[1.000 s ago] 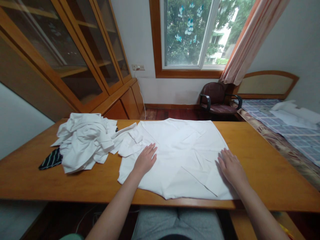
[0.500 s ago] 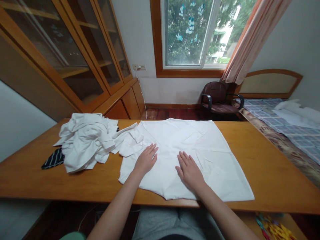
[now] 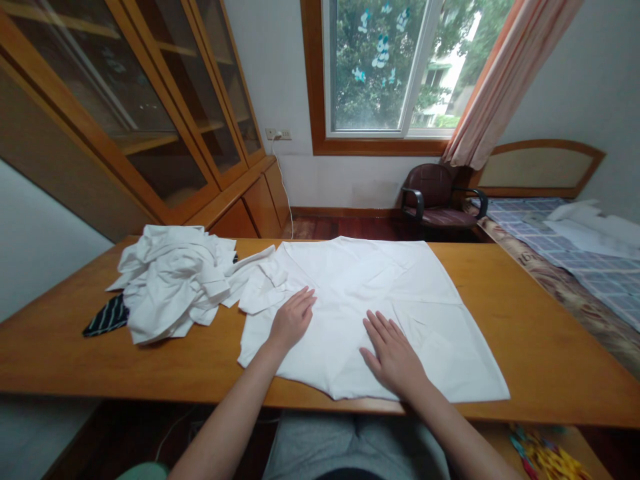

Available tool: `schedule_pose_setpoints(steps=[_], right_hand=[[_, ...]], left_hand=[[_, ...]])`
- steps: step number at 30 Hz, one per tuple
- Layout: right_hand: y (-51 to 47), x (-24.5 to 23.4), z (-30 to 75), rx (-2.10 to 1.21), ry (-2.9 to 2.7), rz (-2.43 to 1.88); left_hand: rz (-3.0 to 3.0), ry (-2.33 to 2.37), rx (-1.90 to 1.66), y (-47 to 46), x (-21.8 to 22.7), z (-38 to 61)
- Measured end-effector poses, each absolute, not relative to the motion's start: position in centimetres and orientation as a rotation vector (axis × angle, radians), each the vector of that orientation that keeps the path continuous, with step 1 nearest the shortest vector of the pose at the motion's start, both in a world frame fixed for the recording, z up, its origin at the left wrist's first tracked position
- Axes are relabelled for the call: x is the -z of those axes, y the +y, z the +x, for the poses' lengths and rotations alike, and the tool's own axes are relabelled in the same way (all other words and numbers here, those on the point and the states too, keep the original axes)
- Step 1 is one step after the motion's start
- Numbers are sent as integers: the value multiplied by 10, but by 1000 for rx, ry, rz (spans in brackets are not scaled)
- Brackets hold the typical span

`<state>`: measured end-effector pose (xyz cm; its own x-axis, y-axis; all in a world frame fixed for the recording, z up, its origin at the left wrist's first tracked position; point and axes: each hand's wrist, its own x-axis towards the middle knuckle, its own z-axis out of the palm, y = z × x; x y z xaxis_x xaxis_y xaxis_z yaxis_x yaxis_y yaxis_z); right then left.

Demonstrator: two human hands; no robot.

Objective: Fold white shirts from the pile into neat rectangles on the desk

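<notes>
A white shirt (image 3: 400,293) is laid out flat across the middle of a wooden table (image 3: 540,333), with its near edge reaching the table's front edge. What looks like a collar is seen at its left end, and creases are seen over the cloth. The left hand (image 3: 291,320) is pressed palm down on the shirt's left part, fingers spread flat, nothing gripped. The right hand (image 3: 395,357) is likewise laid flat and unclenched on the shirt near the front edge, to the right of the left hand and apart from it.

A crumpled pile of white clothes (image 3: 173,283) is heaped just left of the shirt, touching its collar end. A dark striped cloth (image 3: 106,316) is tucked against the pile's left side.

Grey trousers (image 3: 350,447) are seen below the table edge, and some coloured items (image 3: 540,457), too small to identify, at the lower right.

Further out, a glass-door cabinet (image 3: 150,113) is set along the left wall, and a wall socket (image 3: 277,134) beside a window (image 3: 385,67) with a pink curtain (image 3: 500,73). A dark armchair (image 3: 435,197) is placed under the window, and a bed (image 3: 575,267) with white bedding (image 3: 595,230) at the right.
</notes>
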<state>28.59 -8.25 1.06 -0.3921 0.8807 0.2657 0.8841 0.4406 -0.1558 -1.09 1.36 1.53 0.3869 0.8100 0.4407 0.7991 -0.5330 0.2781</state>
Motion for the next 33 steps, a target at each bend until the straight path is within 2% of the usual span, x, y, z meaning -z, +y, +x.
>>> schedule_pose_setpoints(steps=[4, 9, 14, 28, 33], right_hand=[[-85, -10, 293, 33, -2400, -1518], [-89, -9, 305, 62, -2400, -1547], [-94, -10, 316, 93, -2391, -1572], [-77, -28, 321, 90, -2268, -1717], [-38, -31, 278, 119, -2265, -1563]], left_hand=[[2478, 1806, -966, 27, -20, -16], [2424, 2070, -597, 49, -11, -24], [2502, 1999, -394, 46, -3, -15], [2559, 1931, -446, 22, 3, 5], [2562, 1917, -453, 22, 4, 5]])
